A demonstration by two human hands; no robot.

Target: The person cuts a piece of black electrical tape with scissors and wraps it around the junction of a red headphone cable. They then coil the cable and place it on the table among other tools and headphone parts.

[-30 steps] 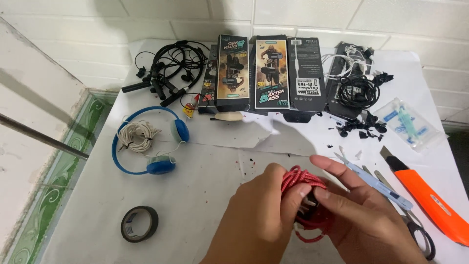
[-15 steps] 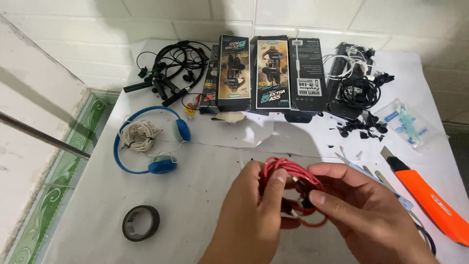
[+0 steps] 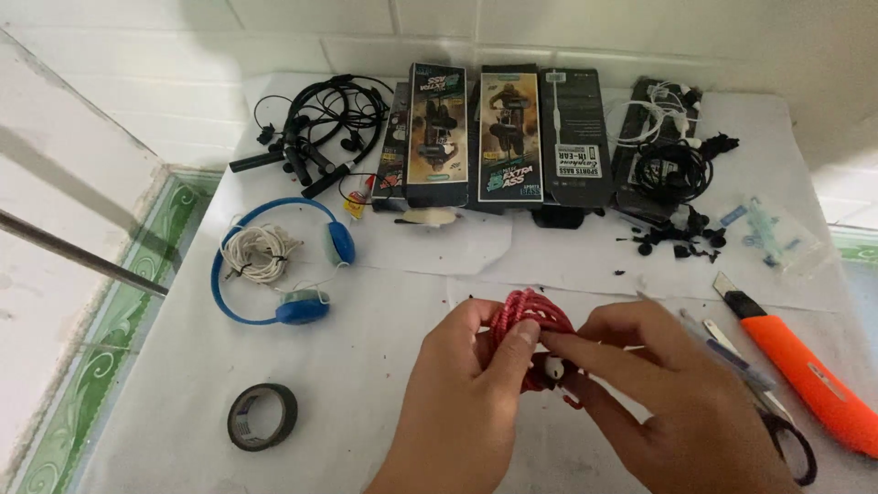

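My left hand [image 3: 462, 402] and my right hand [image 3: 672, 402] meet over the white table [image 3: 384, 302] near its front edge. Between them is a coil of red earphone cable [image 3: 530, 316]. The left thumb and fingers pinch the coil from the left. The right fingers hold its lower right side, where a small white earpiece [image 3: 554, 367] shows. The lower part of the coil is hidden behind my fingers.
Blue headphones [image 3: 274, 261] with a white cable bundle lie at left, a roll of black tape [image 3: 262, 416] at front left. Black earphones [image 3: 320, 123] and upright earphone boxes [image 3: 508, 133] line the back. An orange utility knife [image 3: 805, 380] and scissors [image 3: 777, 430] lie at right.
The red cable coil has been gathered tighter and shifted slightly between my hands; my left thumb now presses on its front. Nothing else on the table moved.
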